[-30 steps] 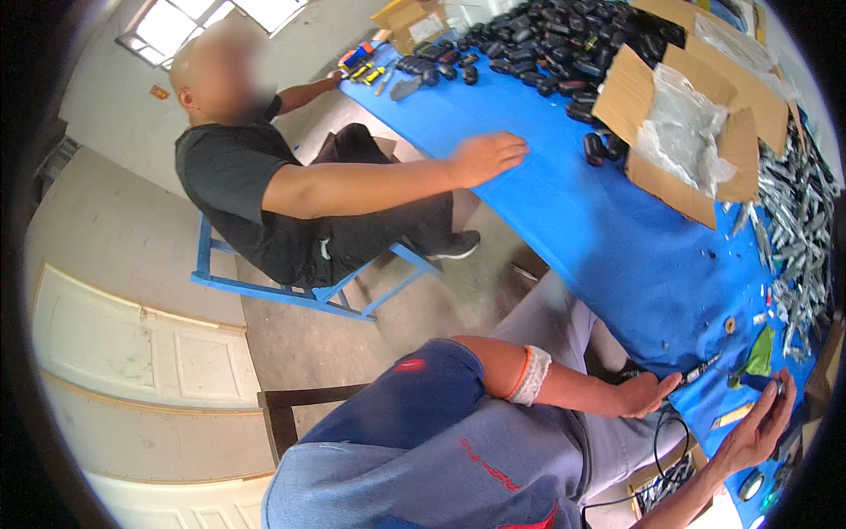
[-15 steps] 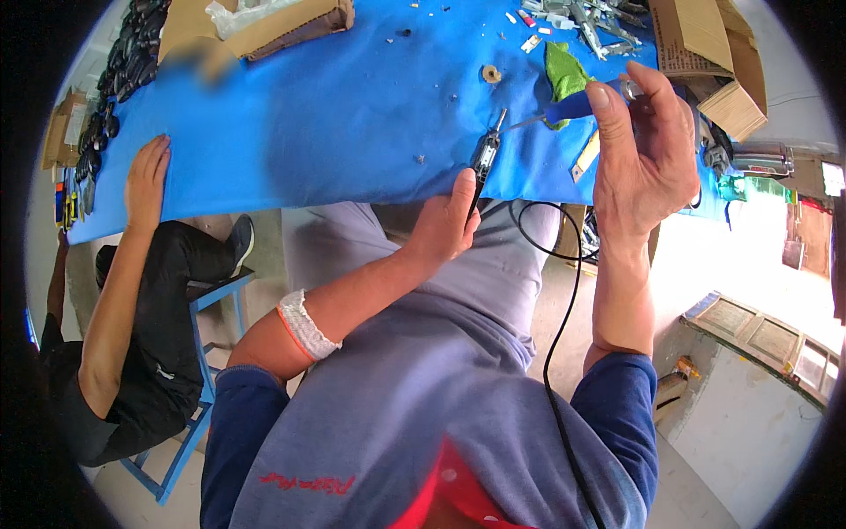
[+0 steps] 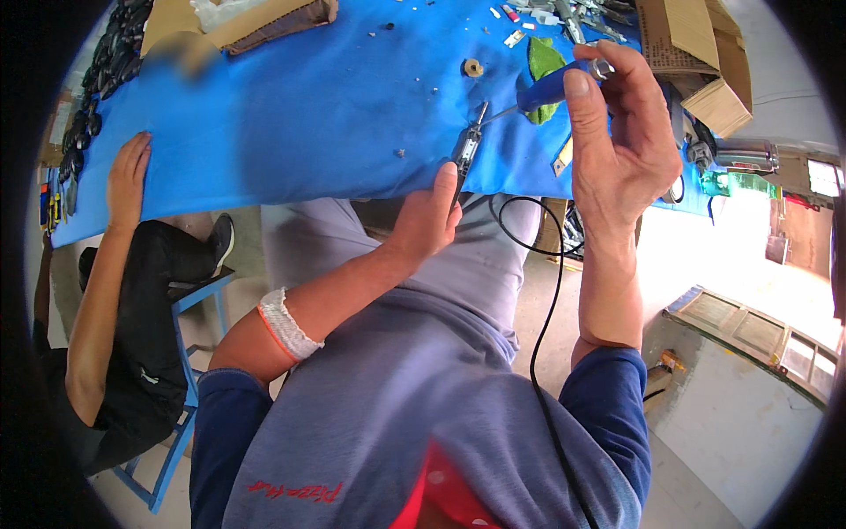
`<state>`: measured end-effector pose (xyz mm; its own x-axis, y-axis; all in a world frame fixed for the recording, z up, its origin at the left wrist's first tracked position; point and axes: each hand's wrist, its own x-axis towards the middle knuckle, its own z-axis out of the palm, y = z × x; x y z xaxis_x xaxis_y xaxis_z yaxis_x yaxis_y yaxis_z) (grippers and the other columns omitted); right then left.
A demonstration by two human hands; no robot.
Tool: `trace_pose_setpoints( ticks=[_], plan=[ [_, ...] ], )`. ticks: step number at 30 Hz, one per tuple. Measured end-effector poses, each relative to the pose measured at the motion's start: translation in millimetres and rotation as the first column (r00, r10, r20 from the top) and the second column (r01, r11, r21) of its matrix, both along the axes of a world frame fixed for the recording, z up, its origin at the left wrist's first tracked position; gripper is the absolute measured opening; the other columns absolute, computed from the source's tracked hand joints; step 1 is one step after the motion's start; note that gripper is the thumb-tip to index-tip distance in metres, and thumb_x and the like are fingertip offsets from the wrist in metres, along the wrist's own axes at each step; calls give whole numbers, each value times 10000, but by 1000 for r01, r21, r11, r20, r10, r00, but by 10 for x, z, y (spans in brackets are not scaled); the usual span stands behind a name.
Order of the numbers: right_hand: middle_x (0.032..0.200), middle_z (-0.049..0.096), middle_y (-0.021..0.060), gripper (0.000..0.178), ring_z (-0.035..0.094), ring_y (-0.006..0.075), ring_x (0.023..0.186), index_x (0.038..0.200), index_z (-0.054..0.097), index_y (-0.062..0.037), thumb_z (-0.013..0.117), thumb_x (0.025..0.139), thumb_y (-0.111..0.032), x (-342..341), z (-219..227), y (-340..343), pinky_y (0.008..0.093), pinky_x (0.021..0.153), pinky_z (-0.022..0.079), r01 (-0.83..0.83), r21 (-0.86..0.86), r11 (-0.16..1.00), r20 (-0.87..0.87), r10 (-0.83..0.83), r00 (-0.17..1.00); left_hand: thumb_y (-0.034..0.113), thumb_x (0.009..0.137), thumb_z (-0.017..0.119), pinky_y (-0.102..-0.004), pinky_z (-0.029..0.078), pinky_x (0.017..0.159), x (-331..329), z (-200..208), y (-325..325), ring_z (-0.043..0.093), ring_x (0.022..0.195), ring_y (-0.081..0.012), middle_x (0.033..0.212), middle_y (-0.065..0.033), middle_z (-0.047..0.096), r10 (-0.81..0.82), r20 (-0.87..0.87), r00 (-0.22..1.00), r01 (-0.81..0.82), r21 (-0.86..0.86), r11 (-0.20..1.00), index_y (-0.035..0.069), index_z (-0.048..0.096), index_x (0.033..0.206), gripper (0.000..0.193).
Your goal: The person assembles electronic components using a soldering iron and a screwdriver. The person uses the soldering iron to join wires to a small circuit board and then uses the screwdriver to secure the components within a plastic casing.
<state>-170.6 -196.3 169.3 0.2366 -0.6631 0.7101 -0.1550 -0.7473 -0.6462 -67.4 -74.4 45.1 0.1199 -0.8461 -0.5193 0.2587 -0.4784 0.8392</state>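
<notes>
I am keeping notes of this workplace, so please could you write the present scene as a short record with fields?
Left hand: holds a narrow dark tool with a metal tip
Right hand: holds a screwdriver by its blue handle
Screwdriver shaft: points toward the dark tool; contact cannot be told
Table: covered in blue
On table: brown ring, green cloth, cardboard box
Other person: one hand at the table's edge, on the left

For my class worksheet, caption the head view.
Left hand holds a slim dark device; right hand, a blue-handled tool.
</notes>
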Motion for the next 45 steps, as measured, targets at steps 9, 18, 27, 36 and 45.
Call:
trace_pose_setpoints(
  ticks=[9, 18, 27, 36, 45],
  plan=[
    [782, 620, 47, 326, 570, 107, 644, 985, 663, -32, 796, 694, -98, 20, -49, -68, 218, 579, 449, 84, -135, 987, -10, -86, 996, 685, 878, 322, -267, 222, 353, 5, -73, 9, 299, 345, -115, 415, -9, 326, -17, 40, 999, 20, -83, 996, 106, 389, 540, 674],
    [813, 627, 59, 258, 564, 107, 664, 1011, 663, -20, 727, 764, -60, 14, 64, -36, 217, 611, 451, -29, -85, 996, -87, 22, 996, 668, 889, 314, -271, 220, 354, 0, 132, -37, 292, 348, -115, 416, -9, 317, 76, -158, 984, -47, 181, 982, 104, 382, 548, 663],
    [861, 626, 72, 316, 570, 112, 672, 1018, 663, -34, 769, 726, -97, 22, 84, 12, 223, 613, 462, 44, -101, 994, -113, -55, 992, 666, 891, 301, -275, 219, 355, 6, -24, 17, 297, 346, -120, 416, -18, 335, -31, 109, 994, 48, -160, 986, 92, 394, 546, 676],
    [883, 645, 73, 257, 592, 123, 741, 1047, 649, -18, 694, 795, -41, -19, 138, 12, 228, 676, 480, -7, -117, 993, -179, -14, 984, 673, 882, 317, -263, 226, 356, 18, 28, 16, 307, 354, -113, 433, -15, 342, -19, 28, 999, 21, -78, 997, 96, 393, 548, 671],
    [933, 655, 89, 234, 593, 134, 765, 1044, 623, -17, 667, 816, -47, 34, 94, 16, 240, 706, 484, 13, -25, 1000, -100, -15, 995, 685, 877, 313, -259, 224, 358, 15, -49, -5, 306, 356, -113, 439, -14, 348, -18, 57, 998, 26, -140, 990, 99, 395, 564, 669]
  ],
)
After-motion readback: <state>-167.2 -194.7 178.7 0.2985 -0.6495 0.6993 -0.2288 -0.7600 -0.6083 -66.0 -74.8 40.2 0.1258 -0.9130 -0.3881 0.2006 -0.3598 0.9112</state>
